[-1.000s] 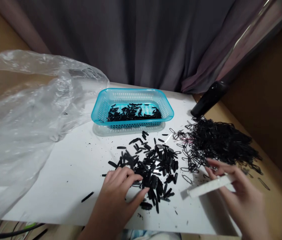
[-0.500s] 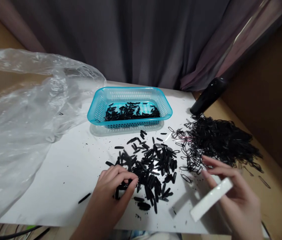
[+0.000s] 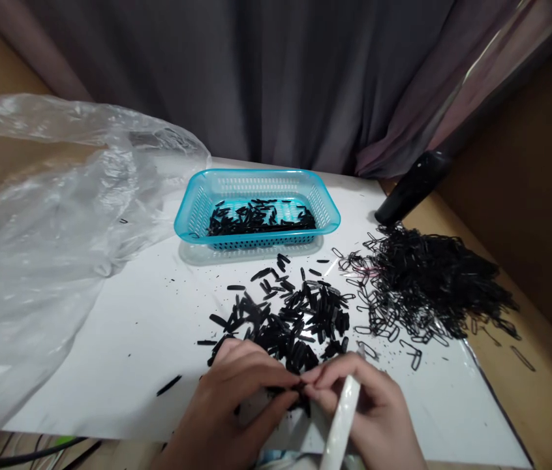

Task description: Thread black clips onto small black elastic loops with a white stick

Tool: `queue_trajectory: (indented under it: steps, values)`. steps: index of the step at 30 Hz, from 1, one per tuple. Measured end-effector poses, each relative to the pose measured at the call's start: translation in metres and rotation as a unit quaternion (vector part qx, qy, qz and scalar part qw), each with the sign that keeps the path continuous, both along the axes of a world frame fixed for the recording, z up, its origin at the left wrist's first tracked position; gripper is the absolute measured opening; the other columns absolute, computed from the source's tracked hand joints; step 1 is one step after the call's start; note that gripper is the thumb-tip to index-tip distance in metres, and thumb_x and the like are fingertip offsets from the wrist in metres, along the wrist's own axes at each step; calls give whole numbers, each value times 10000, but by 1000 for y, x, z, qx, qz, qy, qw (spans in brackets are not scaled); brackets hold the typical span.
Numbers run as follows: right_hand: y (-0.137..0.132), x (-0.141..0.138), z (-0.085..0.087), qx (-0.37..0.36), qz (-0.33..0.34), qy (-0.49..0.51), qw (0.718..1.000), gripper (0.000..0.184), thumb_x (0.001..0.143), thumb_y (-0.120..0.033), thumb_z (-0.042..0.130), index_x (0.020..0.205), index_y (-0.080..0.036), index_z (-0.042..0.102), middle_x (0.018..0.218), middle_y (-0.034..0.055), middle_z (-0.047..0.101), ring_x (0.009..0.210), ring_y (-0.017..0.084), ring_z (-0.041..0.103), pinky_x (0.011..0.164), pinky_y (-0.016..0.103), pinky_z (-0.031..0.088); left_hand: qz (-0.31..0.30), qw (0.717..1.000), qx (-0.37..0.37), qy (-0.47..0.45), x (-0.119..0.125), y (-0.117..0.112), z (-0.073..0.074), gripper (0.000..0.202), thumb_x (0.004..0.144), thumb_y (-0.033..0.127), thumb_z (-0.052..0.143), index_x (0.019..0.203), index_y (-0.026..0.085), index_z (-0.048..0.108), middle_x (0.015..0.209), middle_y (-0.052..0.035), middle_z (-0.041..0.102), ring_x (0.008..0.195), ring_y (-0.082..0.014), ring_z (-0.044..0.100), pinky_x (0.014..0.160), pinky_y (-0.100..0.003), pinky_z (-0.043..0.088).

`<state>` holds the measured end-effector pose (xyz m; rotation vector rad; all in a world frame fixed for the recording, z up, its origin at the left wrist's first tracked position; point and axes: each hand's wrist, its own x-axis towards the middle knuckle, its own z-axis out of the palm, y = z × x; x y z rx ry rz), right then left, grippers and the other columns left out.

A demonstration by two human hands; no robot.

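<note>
My left hand (image 3: 230,398) is closed in a pinch on a small black piece, low over the front of the table. Fingertip to fingertip with it, my right hand (image 3: 371,398) pinches at the same spot; the fingers hide most of what is between them. A white flat-sided stick (image 3: 340,424) is also held in my right hand, slanting down toward the table's front edge. Just beyond both hands spreads a heap of short, slim black pieces (image 3: 327,313). To the right lies a tangled pile of thin black wire loops (image 3: 432,281).
A blue plastic basket (image 3: 256,239) behind the heap holds more black pieces. Clear plastic sheeting (image 3: 55,261) covers the left side. A black cylindrical object (image 3: 413,186) leans behind the wire loops. Grey curtains (image 3: 237,85) hang at the back of the white tabletop (image 3: 124,391).
My right hand has come left from the wire loops to meet my left hand, bringing the white stick along. My left hand has shifted slightly right and nearer the front edge.
</note>
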<state>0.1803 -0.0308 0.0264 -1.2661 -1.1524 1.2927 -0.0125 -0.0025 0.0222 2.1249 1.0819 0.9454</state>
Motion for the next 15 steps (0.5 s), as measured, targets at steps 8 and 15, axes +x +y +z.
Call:
queue_trajectory:
  steps: [8, 15]
  values:
    - [6, 85, -4, 94, -287, -294, 907, 219, 754, -435, 762, 878, -256, 738, 1015, 65, 779, 966, 304, 725, 881, 449, 575, 108, 984, 15, 142, -3, 9, -20, 93, 855, 168, 618, 909, 242, 636, 913, 3, 668, 912, -230, 625, 855, -405, 324]
    - [2, 84, 4, 89, -332, -301, 889, 296, 757, -504, 736, 900, -247, 697, 1229, 77, 709, 1165, 374, 630, 1045, 568, 421, 106, 982, 16, 156, 7, 9, -18, 135, 881, 141, 546, 839, 232, 636, 845, 20, 625, 817, -188, 604, 816, -383, 276]
